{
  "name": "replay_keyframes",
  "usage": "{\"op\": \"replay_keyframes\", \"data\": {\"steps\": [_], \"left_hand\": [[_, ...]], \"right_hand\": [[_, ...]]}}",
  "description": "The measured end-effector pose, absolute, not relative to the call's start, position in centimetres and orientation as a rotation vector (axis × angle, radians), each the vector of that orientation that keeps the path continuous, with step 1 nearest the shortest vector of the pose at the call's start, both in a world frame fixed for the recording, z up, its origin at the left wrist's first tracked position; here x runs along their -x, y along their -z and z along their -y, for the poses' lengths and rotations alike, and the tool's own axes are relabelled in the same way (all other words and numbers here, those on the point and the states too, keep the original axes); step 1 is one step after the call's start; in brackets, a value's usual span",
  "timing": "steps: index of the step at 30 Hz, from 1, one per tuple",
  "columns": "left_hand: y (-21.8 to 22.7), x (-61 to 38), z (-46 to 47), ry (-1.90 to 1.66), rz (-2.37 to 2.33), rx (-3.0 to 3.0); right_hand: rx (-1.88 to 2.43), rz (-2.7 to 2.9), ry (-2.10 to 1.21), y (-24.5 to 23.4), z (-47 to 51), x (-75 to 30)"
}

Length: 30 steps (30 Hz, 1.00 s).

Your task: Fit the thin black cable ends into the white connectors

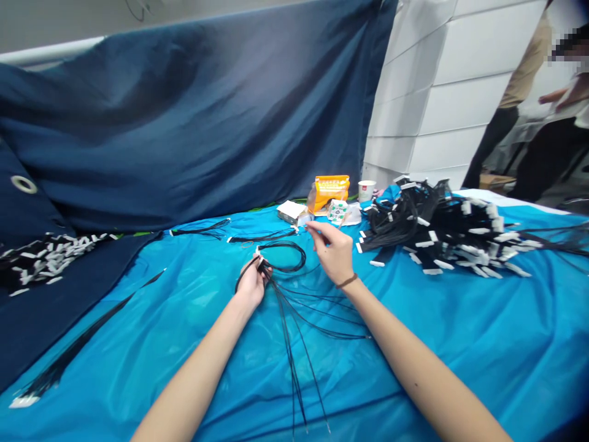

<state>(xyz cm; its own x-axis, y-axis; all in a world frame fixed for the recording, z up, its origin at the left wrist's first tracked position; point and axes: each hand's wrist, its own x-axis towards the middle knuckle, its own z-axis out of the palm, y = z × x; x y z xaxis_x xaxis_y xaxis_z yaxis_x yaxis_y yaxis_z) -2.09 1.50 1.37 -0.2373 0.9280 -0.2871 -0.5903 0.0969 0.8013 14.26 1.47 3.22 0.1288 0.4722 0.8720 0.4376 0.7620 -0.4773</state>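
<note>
My left hand (pixel 252 282) is closed around a black wire harness (pixel 289 319) near its white connector. Part of the harness loops to the right above the hand, while loose black wires fan out below and to the right over the blue sheet. Raised to the right of the loop, my right hand (pixel 335 248) has thumb and forefinger pinched together. What sits between those fingertips, if anything, is too small to make out. Behind the hands lies a short bundle of black wires (pixel 262 237) with white ends.
A large pile of black cables (pixel 427 227) with white connectors lies at right, another pile (pixel 55 258) at far left. A long wire bundle (pixel 83 337) lies front left. An orange pouch (pixel 329 193), small box (pixel 294 212) and paper cup (pixel 366 190) stand behind. People stand far right.
</note>
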Motion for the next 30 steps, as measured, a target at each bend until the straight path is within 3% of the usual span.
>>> {"op": "replay_keyframes", "data": {"steps": [11,14,21,30], "left_hand": [[-1.7,3.5,-2.6,-1.672,-1.141,-0.279],[-1.6,3.7,-2.7,-1.712,-1.176,-0.272],[-1.6,3.9,-2.5,-1.771,-1.262,-0.257],[-1.4,4.2,-2.6,-1.800,-1.293,-0.306]], "right_hand": [[0.815,1.516,-0.028,-3.0,-1.5,-14.2],[0.877,1.457,-0.292,-3.3,-1.3,-14.1],[0.803,1.169,-1.305,-3.7,-1.2,-14.3],[0.600,0.838,-1.495,-4.2,-1.8,-15.7]]}}
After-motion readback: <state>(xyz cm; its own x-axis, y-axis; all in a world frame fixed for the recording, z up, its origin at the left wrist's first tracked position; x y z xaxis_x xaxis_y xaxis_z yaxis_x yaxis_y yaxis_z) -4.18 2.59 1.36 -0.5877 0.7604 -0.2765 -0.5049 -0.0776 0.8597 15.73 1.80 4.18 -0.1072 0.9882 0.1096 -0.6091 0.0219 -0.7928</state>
